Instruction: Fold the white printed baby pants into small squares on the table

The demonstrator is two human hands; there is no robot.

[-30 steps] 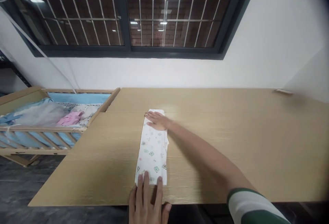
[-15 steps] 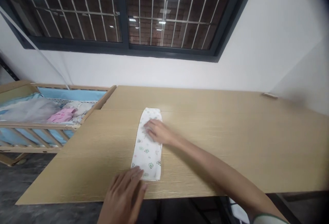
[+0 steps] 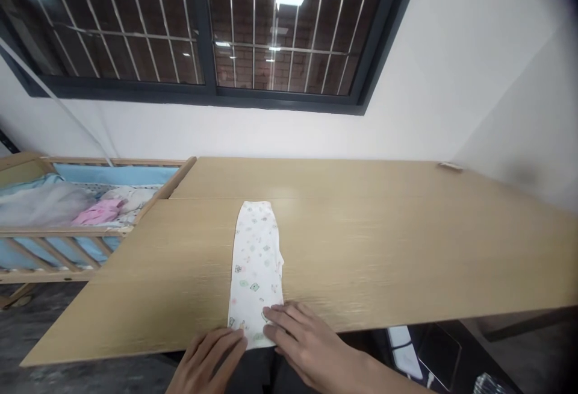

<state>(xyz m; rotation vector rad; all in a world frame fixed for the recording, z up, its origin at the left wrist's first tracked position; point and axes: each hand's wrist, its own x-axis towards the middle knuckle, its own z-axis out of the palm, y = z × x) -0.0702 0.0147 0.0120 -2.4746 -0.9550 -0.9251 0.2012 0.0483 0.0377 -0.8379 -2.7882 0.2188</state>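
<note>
Right hand (image 3: 307, 340): fingers laid flat on the folded printed cloth (image 3: 255, 261), nothing gripped.
Left hand (image 3: 212, 361): flat at the near hem, wrist cut off.

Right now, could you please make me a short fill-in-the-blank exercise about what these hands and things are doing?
1. Both hands rest on the ____ end of the folded cloth.
2. The cloth lies on a ____ table.
3. The left hand and the right hand are both on the cloth's edge nearest the ____.
4. Left of the table stands a wooden ____ holding bedding.

Missing words: near; wooden; person; crib
</note>
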